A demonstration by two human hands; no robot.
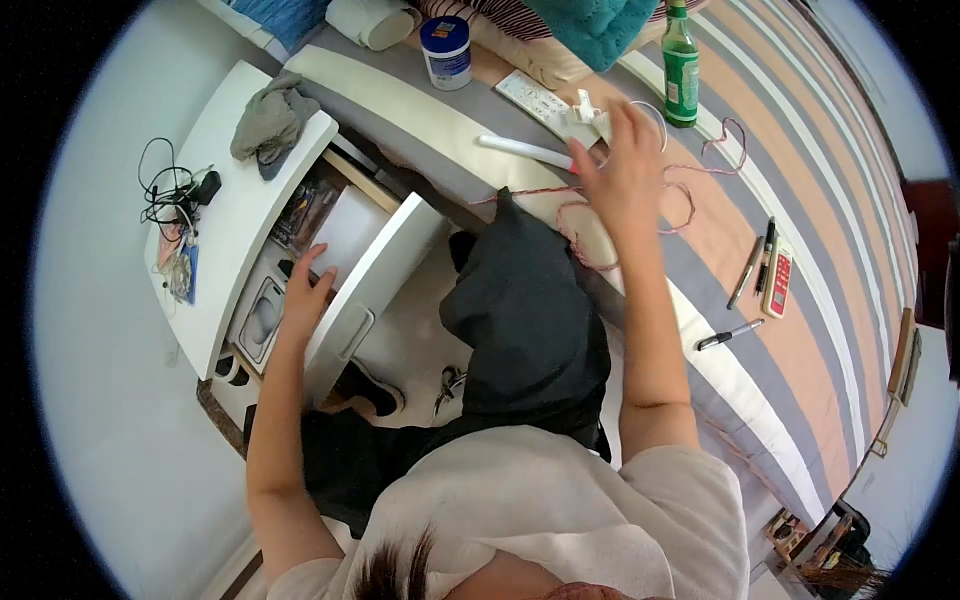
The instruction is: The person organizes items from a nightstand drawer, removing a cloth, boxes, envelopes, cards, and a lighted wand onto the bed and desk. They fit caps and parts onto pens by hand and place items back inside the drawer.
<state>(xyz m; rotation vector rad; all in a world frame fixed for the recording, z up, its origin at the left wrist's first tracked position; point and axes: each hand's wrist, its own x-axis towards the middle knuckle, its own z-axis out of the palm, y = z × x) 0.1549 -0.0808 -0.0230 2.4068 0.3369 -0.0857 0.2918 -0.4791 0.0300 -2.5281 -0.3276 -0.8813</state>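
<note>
My left hand reaches into a pulled-out white drawer, fingers apart and nothing visibly held. Beside it in the drawer lie a white box with a grey oval picture, a plain white flat piece and clear packaging. Over the bed, my right hand hovers at or just above a white plug-like piece, thumb and fingers apart. Whether it touches that piece is unclear. Near its thumb are a white stick and a long white power strip. A red-and-white braided cord winds around the wrist area.
A green bottle and a blue-lidded tub stand on the striped bed. Several pens lie near a red-and-white calculator-like device. The white cabinet top carries a grey cloth and tangled black cables.
</note>
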